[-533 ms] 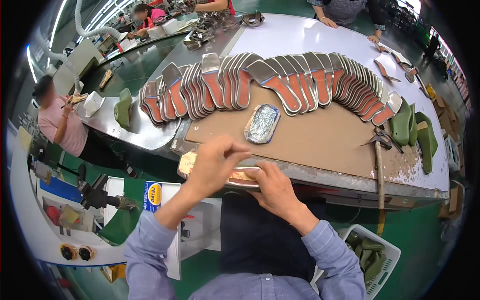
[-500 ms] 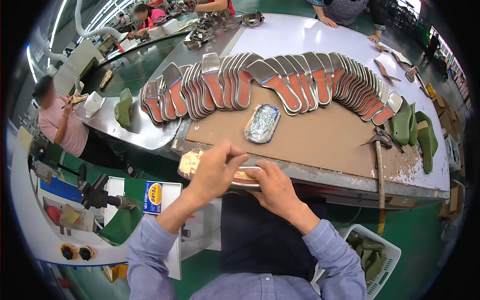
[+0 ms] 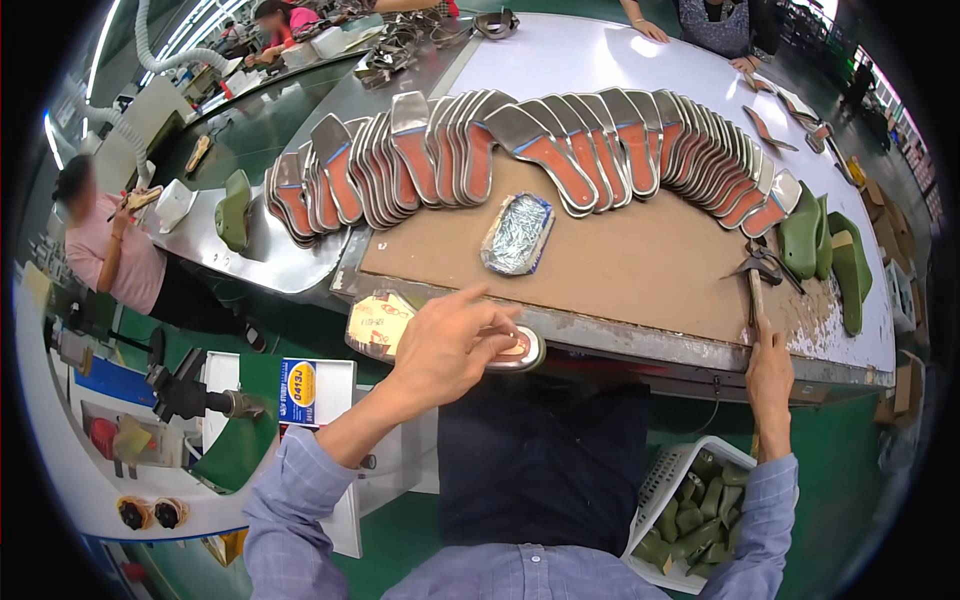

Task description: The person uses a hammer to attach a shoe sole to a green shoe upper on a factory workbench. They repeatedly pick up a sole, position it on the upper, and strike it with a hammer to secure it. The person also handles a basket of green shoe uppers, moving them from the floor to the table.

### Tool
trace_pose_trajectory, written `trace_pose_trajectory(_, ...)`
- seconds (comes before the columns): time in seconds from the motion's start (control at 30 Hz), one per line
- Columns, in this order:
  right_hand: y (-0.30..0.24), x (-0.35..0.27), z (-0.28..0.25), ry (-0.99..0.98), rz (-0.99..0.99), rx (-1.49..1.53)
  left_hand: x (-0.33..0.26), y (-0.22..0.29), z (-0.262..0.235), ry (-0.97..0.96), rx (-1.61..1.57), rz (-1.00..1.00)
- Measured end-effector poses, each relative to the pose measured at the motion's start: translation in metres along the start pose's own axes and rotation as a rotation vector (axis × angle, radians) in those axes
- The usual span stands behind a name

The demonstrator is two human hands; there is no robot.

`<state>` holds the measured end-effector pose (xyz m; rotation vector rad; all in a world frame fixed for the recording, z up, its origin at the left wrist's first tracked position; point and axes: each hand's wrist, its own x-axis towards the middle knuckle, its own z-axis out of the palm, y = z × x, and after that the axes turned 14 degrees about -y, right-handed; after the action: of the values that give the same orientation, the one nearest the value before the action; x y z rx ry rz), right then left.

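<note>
My left hand (image 3: 450,345) lies over a sole-shaped piece with a silver rim and a reddish face (image 3: 522,350), at the bench's front edge. Its thumb and fingers pinch together above the rounded end, and whatever they hold is too small to make out. The piece's middle is hidden under the hand; a pale yellow, printed wide end (image 3: 378,322) shows on the left. My right hand (image 3: 770,368) is closed round the wooden handle of a hammer (image 3: 756,295) at the bench's right front. Beside the hammer head lie dark pincers (image 3: 768,264).
A small blue-edged dish (image 3: 518,235) of thin silvery nails sits mid-bench. Silver-rimmed insoles (image 3: 545,150) stand in a long curved row behind it. Green shoe lasts (image 3: 850,280) lie at right; a white basket (image 3: 650,500) holds several more below. Co-workers (image 3: 110,235) stand left and behind.
My right hand has left the sole-shaped piece and moved right to the hammer handle. My left hand has stayed over the piece, its fingers shifting toward the rounded end.
</note>
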<state>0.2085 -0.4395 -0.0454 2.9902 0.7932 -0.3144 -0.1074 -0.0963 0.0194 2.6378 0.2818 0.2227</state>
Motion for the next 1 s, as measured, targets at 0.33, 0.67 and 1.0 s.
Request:
trace_pose_trajectory(0.33,-0.077,-0.084,-0.014,-0.066,-0.253,1.224,0.001,-0.002,-0.006,-0.145,-0.231,-0.148)
trace_pose_trajectory(0.67,-0.138,-0.116,-0.055,0.081,-0.905,0.791,-0.002,-0.004,0.006,-0.063,-0.083,-0.026)
trace_pose_trajectory(1.0,-0.163,-0.125,-0.078,-0.118,-0.865,0.654,-0.001,0.005,0.0,-0.047,-0.081,-0.084)
